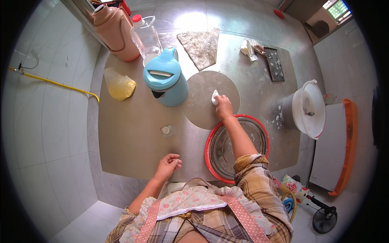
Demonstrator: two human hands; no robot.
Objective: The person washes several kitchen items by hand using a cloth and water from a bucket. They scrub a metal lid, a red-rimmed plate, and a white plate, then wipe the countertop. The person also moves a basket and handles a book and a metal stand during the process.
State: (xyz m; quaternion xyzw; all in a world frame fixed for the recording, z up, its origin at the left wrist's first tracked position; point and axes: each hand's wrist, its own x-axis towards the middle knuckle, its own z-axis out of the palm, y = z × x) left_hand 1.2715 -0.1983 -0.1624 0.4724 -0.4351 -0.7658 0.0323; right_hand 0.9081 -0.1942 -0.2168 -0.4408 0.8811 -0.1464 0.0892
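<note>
My right hand [224, 107] grips a crumpled white wad [214, 97], perhaps tissue or cloth, against a grey round patch or disc [197, 82] on the metal tabletop [130, 145]. Below that wrist lies a wide red-rimmed metal basin [215, 159], partly covered by my forearm. My left hand [169, 165] hovers by the table's front edge with loosely bent fingers and nothing visible in them. Beyond it is a small clear packet [166, 130] with a pale round thing inside. A light-blue electric kettle [170, 80] stands left of the round patch.
At the back left are a pink thermos flask [117, 33] and a clear plastic jug [146, 38]. A bag of yellow powder [120, 86] sits left. A brown cloth [202, 47], crumpled paper [248, 50] and a dark tray [274, 64] lie behind; a white bucket [293, 112] stands right.
</note>
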